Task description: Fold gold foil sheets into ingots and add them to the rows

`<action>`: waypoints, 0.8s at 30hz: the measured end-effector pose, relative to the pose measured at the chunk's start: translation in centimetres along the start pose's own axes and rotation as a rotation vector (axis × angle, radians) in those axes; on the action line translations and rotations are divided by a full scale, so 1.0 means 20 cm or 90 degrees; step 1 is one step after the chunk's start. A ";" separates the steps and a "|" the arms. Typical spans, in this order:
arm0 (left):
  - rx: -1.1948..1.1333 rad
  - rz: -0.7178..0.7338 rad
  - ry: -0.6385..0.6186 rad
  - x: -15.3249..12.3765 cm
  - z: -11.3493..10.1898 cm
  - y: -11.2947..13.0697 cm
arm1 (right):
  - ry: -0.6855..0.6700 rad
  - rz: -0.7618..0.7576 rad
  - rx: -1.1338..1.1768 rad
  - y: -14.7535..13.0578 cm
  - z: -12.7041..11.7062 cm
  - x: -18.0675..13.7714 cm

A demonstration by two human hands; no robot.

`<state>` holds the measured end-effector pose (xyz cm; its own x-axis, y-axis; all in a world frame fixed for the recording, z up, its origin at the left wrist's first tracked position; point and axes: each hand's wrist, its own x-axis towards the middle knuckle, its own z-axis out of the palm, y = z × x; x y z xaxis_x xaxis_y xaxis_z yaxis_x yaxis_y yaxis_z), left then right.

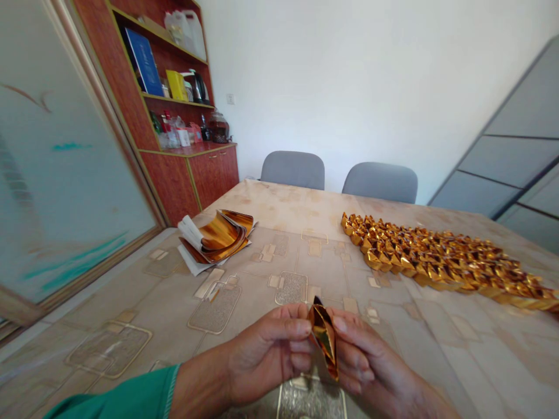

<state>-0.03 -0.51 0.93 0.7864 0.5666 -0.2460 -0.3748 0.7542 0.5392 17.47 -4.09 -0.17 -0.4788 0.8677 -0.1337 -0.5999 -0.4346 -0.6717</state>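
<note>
Noting, far left, a wooden cabinet [187, 169] standing against the wall, with a blue book [143, 61] and a kettle [198, 87] on its shelves.

Noting a stack of gold foil sheets [217, 237] lying on the bench [271, 256] near its left edge, top sheets curling upward, white backing showing underneath.

Moving right, at the near edge: seeing the left hand [262, 355], green sleeve [131, 398] at the wrist, closing thumb and fingers [301, 329] on the left side of a folded gold foil piece [324, 337]. Finding that piece standing roughly upright, pointed tip up, hovering just above the bench between both hands, well apart from the stack.

Seeing the right hand [371, 372] pressing in from the other side, fingers [349, 326] clamping the piece's right face, fingertips of the two hands nearly meeting.

Noting two grey chairs [292, 170] standing behind the bench.

Further right, noting rows of folded gold foil ingots [441, 262] lying packed together on the bench, stretching toward its right edge.
</note>
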 end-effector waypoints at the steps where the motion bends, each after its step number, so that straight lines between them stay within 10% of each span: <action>1: -0.016 -0.004 -0.012 0.00 0.00 0.00 | -0.013 0.006 -0.002 0.01 -0.01 0.00; 24: 0.086 0.122 0.055 0.03 -0.03 -0.05 | 0.000 0.002 0.033 0.04 -0.04 0.02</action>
<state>0.55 -0.78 -0.20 0.6603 0.7257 -0.1932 -0.4397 0.5822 0.6839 17.32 -3.98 -1.26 -0.4805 0.8664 -0.1360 -0.6307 -0.4491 -0.6329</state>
